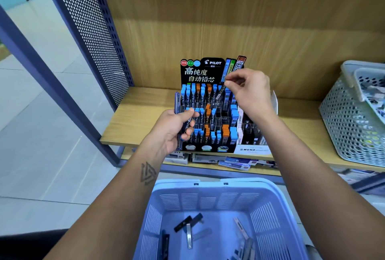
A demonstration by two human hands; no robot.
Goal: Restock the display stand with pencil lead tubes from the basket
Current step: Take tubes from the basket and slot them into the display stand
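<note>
- The display stand [208,114] sat on the wooden shelf [133,122], and most of its little slots were full of blue and orange tubes.
- Some slots in the middle right looked empty, so I think I had more to fill.
- My right hand [250,91] pinched one pencil lead tube [221,91] by its top, tilted, just above the back rows.
- My left hand [177,126] was closed around a small bunch of spare tubes [180,128] beside the stand's left edge.
- The blue basket [270,214] below me had a few tubes left on its bottom.
- There was open room above the stand, but the slots were tight and the neighbour tubes stood close.
- A grey basket [343,118] sat well apart on the right, out of my way.
</note>
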